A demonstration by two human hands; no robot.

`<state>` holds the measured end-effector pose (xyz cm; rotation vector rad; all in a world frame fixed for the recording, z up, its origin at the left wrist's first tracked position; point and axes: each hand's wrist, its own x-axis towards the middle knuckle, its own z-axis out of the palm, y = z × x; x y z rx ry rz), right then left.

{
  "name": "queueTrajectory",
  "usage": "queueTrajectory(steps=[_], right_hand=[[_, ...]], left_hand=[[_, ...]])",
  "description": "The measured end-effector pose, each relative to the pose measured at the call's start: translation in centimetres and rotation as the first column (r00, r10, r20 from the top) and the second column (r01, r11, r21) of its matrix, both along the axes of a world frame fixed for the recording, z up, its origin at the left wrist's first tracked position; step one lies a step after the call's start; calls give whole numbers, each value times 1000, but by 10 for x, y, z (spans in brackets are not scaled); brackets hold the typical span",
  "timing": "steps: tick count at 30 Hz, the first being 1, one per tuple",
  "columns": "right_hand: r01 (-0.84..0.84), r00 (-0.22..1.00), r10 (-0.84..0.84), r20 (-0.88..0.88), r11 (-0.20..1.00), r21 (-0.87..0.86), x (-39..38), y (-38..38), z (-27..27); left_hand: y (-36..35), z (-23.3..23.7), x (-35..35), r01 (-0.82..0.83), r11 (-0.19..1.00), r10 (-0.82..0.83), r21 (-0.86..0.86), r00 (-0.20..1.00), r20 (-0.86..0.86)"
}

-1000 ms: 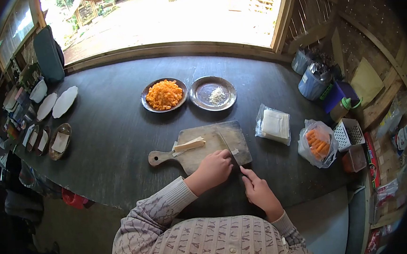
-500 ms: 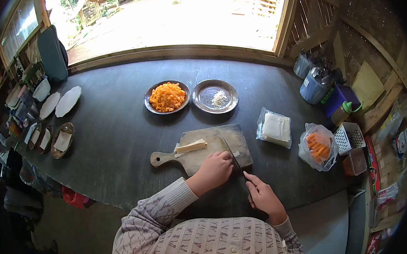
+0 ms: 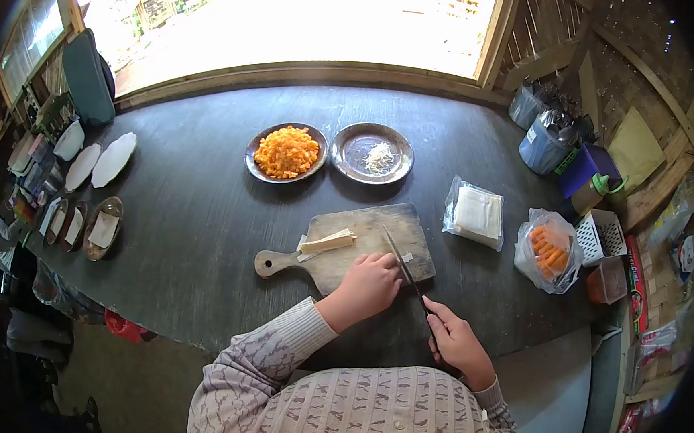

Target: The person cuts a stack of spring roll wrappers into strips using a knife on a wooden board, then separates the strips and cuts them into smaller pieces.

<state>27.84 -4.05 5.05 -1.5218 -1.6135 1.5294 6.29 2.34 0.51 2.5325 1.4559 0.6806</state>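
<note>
My right hand [image 3: 459, 343] grips the handle of a knife [image 3: 405, 270], its blade slanting up and away across the right part of a wooden cutting board [image 3: 367, 219]. My left hand [image 3: 365, 286] rests on the board's near edge, fingers curled together close beside the blade; what they hold is hidden. Small pale bits [image 3: 407, 257] lie just right of the blade. Left of them, a small stack of pale, thin strips [image 3: 327, 242] lies on the board toward its handle.
Beyond the board stand a plate of diced orange pieces [image 3: 287, 152] and a plate [image 3: 349, 166] with pale shreds. To the right are a packet of white square sheets [image 3: 478, 214], a bag of orange sticks [image 3: 548, 251] and a white basket [image 3: 600, 236]. Oval dishes [image 3: 103, 229] sit left.
The whole view has shifted slightly. Both hands and the knife keep nearly the same place relative to the board.
</note>
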Motion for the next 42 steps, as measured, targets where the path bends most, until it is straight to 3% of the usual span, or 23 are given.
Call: queueTrajectory(steps=[7, 9, 22, 24, 27, 29, 31, 32, 38, 42], right_hand=[[-12, 999, 9, 34, 995, 97, -11, 17, -11], [28, 995, -35, -97, 997, -71, -8, 21, -9], [-12, 1000, 12, -2, 1000, -18, -1, 7, -4], [-121, 975, 45, 220, 930, 347, -7, 7, -19], [-127, 971, 26, 239, 899, 420, -18, 13, -27], [-78, 986, 22, 163, 936, 344, -19, 15, -15], [-25, 997, 22, 69, 999, 46, -15, 17, 0], [-6, 1000, 6, 14, 1000, 2, -14, 15, 4], [-45, 994, 34, 104, 994, 102, -7, 0, 0], [-36, 993, 28, 114, 997, 73, -4, -3, 7]], left_hand=[[-2, 3, 1, -9, 1000, 9, 6, 1000, -26], [-3, 4, 1, -17, 999, 18, 42, 999, -41], [-3, 1, 3, -18, 1000, 19, 7, 997, -76], [-2, 5, 2, -18, 1000, 18, 2, 997, -78], [-6, 9, 3, 0, 999, -5, -32, 987, -158], [-3, 6, 2, -14, 1000, 14, 2, 993, -119], [-2, 1, 3, -19, 1000, 21, 23, 995, -94], [-3, 0, 2, -26, 999, 28, 36, 997, -67], [-3, 4, 1, -7, 1000, 7, -1, 995, -104], [-3, 4, 1, -2, 1000, 1, -8, 997, -81]])
